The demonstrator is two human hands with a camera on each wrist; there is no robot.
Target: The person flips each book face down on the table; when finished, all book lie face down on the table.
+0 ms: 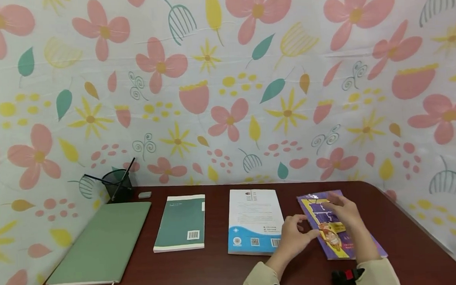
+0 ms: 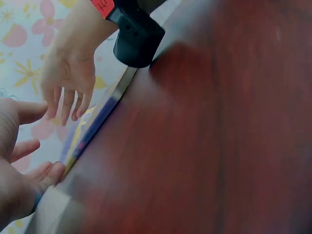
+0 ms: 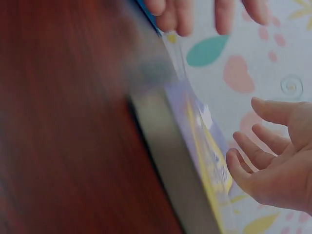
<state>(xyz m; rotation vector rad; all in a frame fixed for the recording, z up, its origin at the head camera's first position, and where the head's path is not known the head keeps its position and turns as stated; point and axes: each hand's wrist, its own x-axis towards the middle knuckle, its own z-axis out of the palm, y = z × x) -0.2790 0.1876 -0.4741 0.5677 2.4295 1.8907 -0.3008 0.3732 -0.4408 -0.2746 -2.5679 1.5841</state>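
A purple and yellow book [image 1: 338,239] in a glossy, clear wrapping lies at the right of the table, slightly turned. My left hand [image 1: 294,237] is at its left edge, fingers spread and bent loosely; whether a fingertip touches the book I cannot tell. Over the book's upper right part hovers my right hand [image 1: 345,211], its fingers apart and nothing between them. The right wrist view shows the relaxed right hand [image 3: 280,156] beside the wrapped book [image 3: 200,141], seen edge-on. Blurred in the left wrist view, the left hand [image 2: 17,165] is near that book's end.
Left of the hands, a white and blue book [image 1: 253,221] lies face down, then a teal book [image 1: 182,223] with a barcode. Farther left is a large green notebook [image 1: 103,243]. A black mesh pen holder [image 1: 116,186] and a grey eraser-like block [image 1: 145,195] stand behind.
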